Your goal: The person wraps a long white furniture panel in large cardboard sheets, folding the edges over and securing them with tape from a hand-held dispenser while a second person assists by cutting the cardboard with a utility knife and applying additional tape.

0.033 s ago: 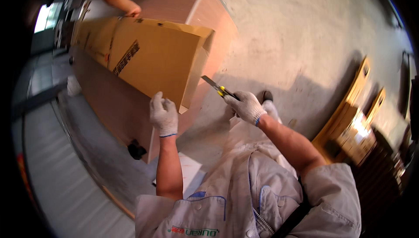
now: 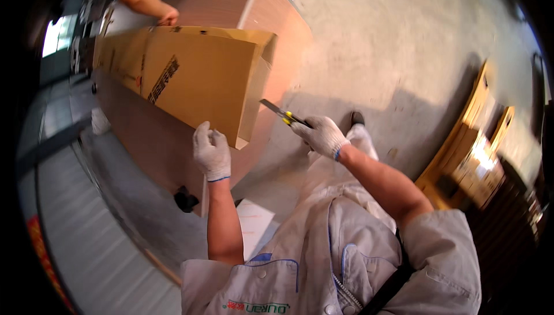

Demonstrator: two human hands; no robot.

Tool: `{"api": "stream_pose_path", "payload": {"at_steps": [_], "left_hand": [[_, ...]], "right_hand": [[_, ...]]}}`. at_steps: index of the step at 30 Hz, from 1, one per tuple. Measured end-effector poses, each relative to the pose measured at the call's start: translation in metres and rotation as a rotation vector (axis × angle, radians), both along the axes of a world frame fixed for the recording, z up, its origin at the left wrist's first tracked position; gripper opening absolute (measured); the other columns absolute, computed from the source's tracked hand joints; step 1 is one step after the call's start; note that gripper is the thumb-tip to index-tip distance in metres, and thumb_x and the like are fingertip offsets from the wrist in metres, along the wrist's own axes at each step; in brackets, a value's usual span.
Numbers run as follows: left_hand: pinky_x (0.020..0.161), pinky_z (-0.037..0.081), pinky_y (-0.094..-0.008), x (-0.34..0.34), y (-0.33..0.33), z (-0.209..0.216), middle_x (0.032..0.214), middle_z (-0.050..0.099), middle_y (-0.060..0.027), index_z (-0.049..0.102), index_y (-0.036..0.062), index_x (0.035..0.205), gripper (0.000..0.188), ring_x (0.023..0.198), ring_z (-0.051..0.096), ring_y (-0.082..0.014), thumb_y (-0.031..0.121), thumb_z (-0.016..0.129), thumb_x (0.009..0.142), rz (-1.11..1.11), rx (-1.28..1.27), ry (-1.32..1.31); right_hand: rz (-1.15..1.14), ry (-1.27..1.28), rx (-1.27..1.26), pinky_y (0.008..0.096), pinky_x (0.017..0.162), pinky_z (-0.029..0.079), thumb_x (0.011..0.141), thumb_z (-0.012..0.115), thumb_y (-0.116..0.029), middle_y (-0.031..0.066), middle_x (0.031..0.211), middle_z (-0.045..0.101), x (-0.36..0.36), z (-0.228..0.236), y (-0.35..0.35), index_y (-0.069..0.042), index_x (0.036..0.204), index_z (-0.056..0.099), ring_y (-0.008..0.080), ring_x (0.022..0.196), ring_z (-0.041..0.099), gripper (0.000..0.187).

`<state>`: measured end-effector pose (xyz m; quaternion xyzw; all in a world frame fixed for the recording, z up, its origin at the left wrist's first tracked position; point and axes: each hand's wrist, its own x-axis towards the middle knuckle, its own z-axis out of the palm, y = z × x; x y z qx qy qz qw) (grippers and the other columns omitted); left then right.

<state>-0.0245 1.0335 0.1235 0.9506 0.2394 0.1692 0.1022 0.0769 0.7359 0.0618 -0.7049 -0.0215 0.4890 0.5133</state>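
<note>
We're gripping a utility knife (image 2: 286, 117) in our right hand (image 2: 321, 136), left hand (image 2: 212, 154) kinda loosely spread by the cardboard box (image 2: 202, 78).

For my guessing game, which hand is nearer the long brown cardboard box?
Left. The gloved left hand is by the lower edge of the box; the gloved right hand is farther off, rightward.

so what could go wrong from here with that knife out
The yellow-and-black utility knife in the white-gloved right hand has its blade exposed and aimed toward the long brown cardboard box; a slip could mark the box or perhaps nick the white-gloved left hand, raised by its near end. Also, a co-worker's bare hand is at the box's far edge, so it might get cut if the blade travelled that way.
</note>
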Motion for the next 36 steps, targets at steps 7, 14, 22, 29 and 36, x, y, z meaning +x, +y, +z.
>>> {"api": "stream_pose_path", "payload": {"at_steps": [7,14,22,29,36], "left_hand": [[0.102,0.058,-0.0343,0.009,0.037,0.016,0.125,0.076,-0.0136,0.072,-0.0071,0.128,0.026,0.113,0.072,-0.0210,0.004,0.071,0.104,-0.034,-0.323,-0.026],[0.119,0.047,-0.0397,0.028,0.092,-0.012,0.147,0.067,-0.0212,0.060,-0.0093,0.147,0.050,0.135,0.064,-0.0308,0.024,0.064,0.110,-0.027,-0.159,0.362],[0.129,0.033,-0.0389,0.016,0.167,-0.026,0.168,0.050,-0.0213,0.053,-0.0075,0.156,0.053,0.156,0.046,-0.0301,0.011,0.059,0.107,-0.150,-0.141,0.478],[0.131,0.031,-0.0371,0.012,0.176,-0.025,0.171,0.045,-0.0187,0.054,-0.0058,0.157,0.053,0.159,0.042,-0.0270,-0.001,0.054,0.104,-0.139,-0.320,0.395],[0.131,0.032,-0.0394,0.011,0.173,-0.025,0.171,0.045,-0.0188,0.056,-0.0064,0.154,0.053,0.159,0.042,-0.0286,-0.007,0.052,0.102,-0.164,-0.303,0.362]], "right_hand": [[0.057,-0.182,0.065,0.0516,0.086,0.057,0.104,0.059,-0.053,0.0210,0.098,0.077,-0.029,-0.043,0.054,-0.006,0.095,0.078,0.0416,0.096,0.074,0.052],[0.015,-0.382,0.150,0.0553,0.083,0.059,0.101,0.062,-0.024,0.0213,0.094,0.077,-0.061,-0.064,0.099,-0.003,0.101,0.068,0.0432,0.093,0.075,0.021],[0.269,-0.398,0.256,0.0517,0.082,0.062,0.097,0.062,-0.010,0.0190,0.104,0.080,-0.038,-0.055,0.129,-0.001,0.123,0.068,0.0385,0.101,0.078,0.028],[0.387,-0.404,0.204,0.0495,0.083,0.063,0.096,0.067,-0.014,0.0176,0.105,0.080,-0.029,-0.041,0.171,-0.001,0.123,0.069,0.0381,0.101,0.079,0.030],[0.366,-0.566,0.106,0.0523,0.080,0.063,0.097,0.066,-0.019,0.0188,0.103,0.080,-0.030,-0.040,0.195,-0.004,0.114,0.072,0.0393,0.096,0.079,0.024]]}}
